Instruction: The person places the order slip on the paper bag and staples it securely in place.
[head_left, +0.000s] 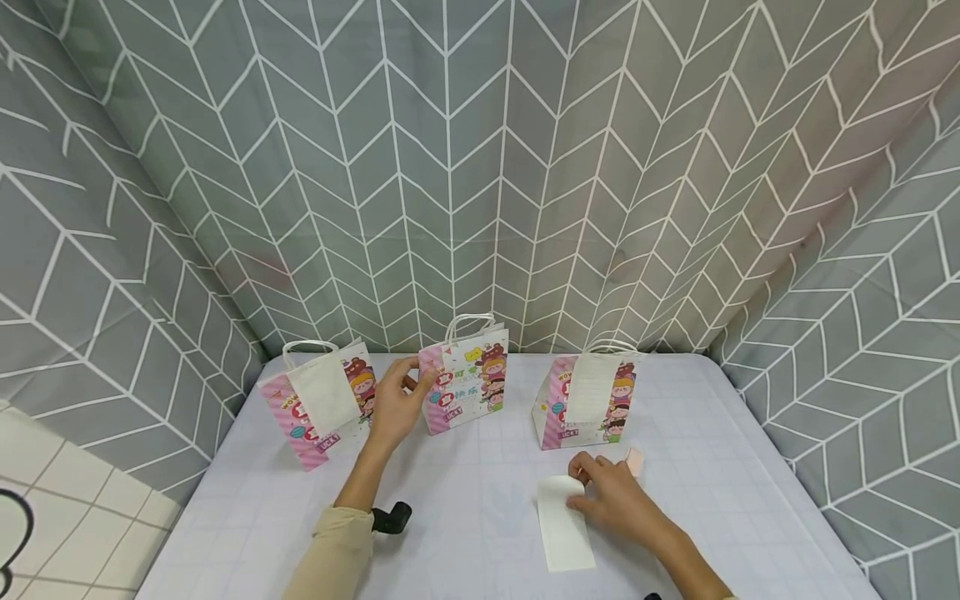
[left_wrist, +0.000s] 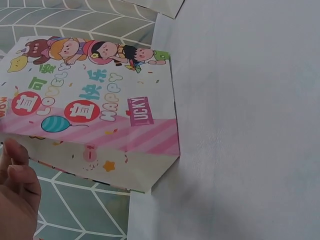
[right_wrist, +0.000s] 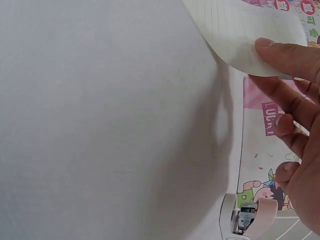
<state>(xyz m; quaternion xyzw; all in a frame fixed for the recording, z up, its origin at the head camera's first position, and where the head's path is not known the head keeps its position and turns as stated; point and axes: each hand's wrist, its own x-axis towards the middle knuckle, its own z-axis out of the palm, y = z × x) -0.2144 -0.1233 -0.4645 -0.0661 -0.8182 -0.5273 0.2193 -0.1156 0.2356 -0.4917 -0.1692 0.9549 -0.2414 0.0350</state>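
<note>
My left hand point(head_left: 400, 402) pinches the upper left edge of the middle paper gift bag point(head_left: 465, 383), which stands upright with its white handles raised. In the left wrist view, the thumb and fingers of this hand lie against the bag's side near its top. A loose sheet of lined paper point(head_left: 564, 525) is pinched at its upper edge by my right hand point(head_left: 617, 497). In the right wrist view the thumb lies on top of this sheet, with fingers beneath, and its held end curves up off the table.
Similar gift bags stand at left point(head_left: 341, 437) and right point(head_left: 551, 417), each with a pale sheet over its front. Beside my right hand lies a small pink and metal stapler-like tool point(right_wrist: 247, 217). A patterned curtain point(head_left: 480, 208) hangs behind the white table point(head_left: 465, 517).
</note>
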